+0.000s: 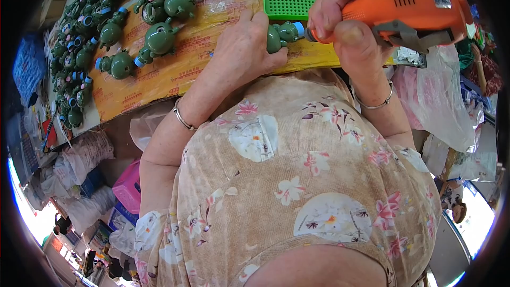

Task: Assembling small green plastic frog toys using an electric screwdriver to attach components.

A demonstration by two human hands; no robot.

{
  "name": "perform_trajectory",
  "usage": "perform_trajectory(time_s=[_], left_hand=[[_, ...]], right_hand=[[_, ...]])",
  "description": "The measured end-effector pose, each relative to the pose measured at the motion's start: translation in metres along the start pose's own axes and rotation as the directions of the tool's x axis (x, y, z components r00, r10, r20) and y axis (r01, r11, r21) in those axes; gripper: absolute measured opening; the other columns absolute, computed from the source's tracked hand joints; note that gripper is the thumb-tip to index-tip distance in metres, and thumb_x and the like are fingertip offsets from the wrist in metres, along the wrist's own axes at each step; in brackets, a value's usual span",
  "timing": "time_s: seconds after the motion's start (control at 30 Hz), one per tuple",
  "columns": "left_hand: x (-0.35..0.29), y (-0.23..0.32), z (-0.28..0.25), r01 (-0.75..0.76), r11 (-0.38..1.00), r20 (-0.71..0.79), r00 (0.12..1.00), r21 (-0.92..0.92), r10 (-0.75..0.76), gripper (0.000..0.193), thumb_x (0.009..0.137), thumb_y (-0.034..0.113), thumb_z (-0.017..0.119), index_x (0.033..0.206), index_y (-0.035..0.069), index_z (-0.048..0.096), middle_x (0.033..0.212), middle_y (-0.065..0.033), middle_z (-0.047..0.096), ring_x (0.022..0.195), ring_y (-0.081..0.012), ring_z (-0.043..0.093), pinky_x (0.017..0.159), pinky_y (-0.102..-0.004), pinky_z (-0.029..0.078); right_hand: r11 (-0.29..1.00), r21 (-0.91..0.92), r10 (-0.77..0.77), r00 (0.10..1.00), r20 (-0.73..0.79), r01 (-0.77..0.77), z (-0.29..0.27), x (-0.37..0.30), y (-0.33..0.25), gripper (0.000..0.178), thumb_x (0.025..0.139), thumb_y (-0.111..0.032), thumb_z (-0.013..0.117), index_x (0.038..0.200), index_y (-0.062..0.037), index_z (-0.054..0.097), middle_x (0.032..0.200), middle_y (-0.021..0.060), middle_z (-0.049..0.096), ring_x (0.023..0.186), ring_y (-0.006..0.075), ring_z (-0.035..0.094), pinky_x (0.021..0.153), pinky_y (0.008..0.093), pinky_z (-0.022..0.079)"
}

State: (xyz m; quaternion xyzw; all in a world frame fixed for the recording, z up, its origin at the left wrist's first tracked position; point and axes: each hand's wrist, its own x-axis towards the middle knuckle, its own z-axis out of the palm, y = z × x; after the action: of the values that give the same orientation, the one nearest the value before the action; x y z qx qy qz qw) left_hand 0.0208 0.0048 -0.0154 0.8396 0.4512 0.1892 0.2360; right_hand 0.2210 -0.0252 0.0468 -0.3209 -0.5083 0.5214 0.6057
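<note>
Presently, in the head view, the main hazard is slippage at the meeting point of tool and workpiece. The left hand point(241, 42) is closed on a green toy point(273, 41), with fingers on the far side and the thumb on the near side. The right hand point(348, 29) is wrapped around the front of an orange drill point(406, 2), its nose directed left toward the blue ring point(299, 29) at the toy's right end. Whether the tip touches the ring or stands just beside it cannot be determined.

Possible faults, by judgement:
- Tip skids off the ring. Cause: misalignment, or a rounded toy rolling under side load.
- Toy twists in the grip. Cause: drill torque exceeding a light hold on a smooth surface.
- Left thumb or fingers are struck. Cause: their position close to the drill's line.
- Tray point(291, 18) is knocked. Cause: the right hand working just beside its near right corner.

Location: the toy lies between the hands, at the near edge of the table point(186, 77), on the near side of the tray. It is partly covered by the left hand; the drill is to its right. Loose green toys point(161, 39) lie farther left, apart from both hands.
</note>
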Motion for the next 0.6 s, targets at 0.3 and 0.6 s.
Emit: perform_trajectory(time_s=[0.3,0.6], left_hand=[[0.0,0.001,-0.002,-0.003,1.0,-0.01,1.0,0.015,0.003,0.046,0.076,0.027,0.077,0.1,-0.007,0.059,0.104,-0.0303,0.062,0.087,-0.0473,0.067,0.076,-0.0532,0.056],[-0.001,0.001,-0.004,0.022,1.0,0.018,1.0,0.012,-0.022,0.045,0.076,0.028,0.077,0.1,-0.006,0.059,0.103,-0.0297,0.063,0.086,-0.0464,0.067,0.076,-0.0523,0.056]], right_hand=[[0.997,0.071,-0.046,0.995,0.088,0.04,-0.008,0.005,0.01,0.058,0.082,-0.008,0.087,0.124,-0.0085,0.048,0.088,0.0081,0.062,0.084,0.0218,0.063,0.078,0.0397,0.054],[0.99,0.106,-0.103,0.986,0.132,0.089,-0.011,-0.001,0.023,0.042,0.091,-0.01,0.073,0.126,-0.0038,0.05,0.091,0.0152,0.063,0.083,0.0269,0.063,0.078,0.0447,0.052]])
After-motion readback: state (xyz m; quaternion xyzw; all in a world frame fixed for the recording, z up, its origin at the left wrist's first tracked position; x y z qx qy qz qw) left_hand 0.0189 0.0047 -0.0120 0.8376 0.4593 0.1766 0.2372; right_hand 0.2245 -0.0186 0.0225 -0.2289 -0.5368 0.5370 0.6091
